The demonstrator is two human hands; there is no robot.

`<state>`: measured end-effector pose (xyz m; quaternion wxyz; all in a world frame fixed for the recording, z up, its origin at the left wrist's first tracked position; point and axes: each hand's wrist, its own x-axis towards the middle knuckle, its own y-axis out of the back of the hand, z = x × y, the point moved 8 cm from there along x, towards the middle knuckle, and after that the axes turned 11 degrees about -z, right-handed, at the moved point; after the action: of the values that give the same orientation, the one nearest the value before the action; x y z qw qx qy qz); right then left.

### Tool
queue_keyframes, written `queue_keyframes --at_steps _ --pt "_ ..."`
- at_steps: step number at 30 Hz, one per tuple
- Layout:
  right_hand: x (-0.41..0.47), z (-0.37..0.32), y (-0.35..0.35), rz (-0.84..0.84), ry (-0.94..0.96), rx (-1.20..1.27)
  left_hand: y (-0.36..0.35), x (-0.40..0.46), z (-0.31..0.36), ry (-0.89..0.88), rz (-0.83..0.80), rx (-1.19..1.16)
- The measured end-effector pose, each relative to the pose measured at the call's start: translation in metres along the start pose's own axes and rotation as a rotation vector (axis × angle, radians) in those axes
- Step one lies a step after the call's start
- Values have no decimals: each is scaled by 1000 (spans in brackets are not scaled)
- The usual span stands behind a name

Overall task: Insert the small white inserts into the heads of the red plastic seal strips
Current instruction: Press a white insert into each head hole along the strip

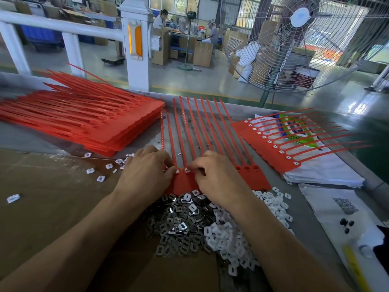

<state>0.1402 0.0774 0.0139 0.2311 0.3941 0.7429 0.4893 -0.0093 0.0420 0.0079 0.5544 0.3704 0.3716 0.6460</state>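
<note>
Item one: we see a sheet of red seal strips (212, 175) lying flat at the middle of the tabletop (311, 220), its tails fanning to the far side and its heads along the near edge.

Our left hand (145, 175) rests on the left end of the heads, fingers curled, thumb tip pressing beside a seated white insert (177, 171).

Our right hand (216, 178) has its fingertips pinched together at the next head, on a second insert (187, 170); how firmly it grips we cannot tell.

Three heads (246, 168) to the right of this hand show open holes.

Item two: near us, a heap of grey metal clips (179, 226), touching a heap of loose white inserts (229, 239) on its right.

Item three: far left, a stack of red strip sheets (88, 123).

Item four: right, one sheet with inserts in every head (271, 142), lying on white bags (324, 171).

Scattered inserts (101, 171) lie on brown cardboard (42, 207) at left.

A large fan (299, 39) stands beyond the tabletop.
</note>
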Motion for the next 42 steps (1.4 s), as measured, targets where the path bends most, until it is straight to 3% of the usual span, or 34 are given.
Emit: queue_keyframes --at_steps 10,19,22,27,35,42 --pt "-4 -28 -3 -26 65 -426 -1 -1 0 -2 14 19" --pt "-13 -1 7 -11 72 -16 1 -2 -2 -4 16 -5" --pt "-16 -2 7 -109 103 101 1 -2 -2 -3 12 -1" --pt "-24 -16 -2 -267 153 109 1 -2 -2 -5 11 -9" --pt "-24 -18 -3 -278 161 87 2 -3 0 -10 15 -12" --pt "-25 -12 -3 -292 165 208 2 -2 0 -5 10 -2"
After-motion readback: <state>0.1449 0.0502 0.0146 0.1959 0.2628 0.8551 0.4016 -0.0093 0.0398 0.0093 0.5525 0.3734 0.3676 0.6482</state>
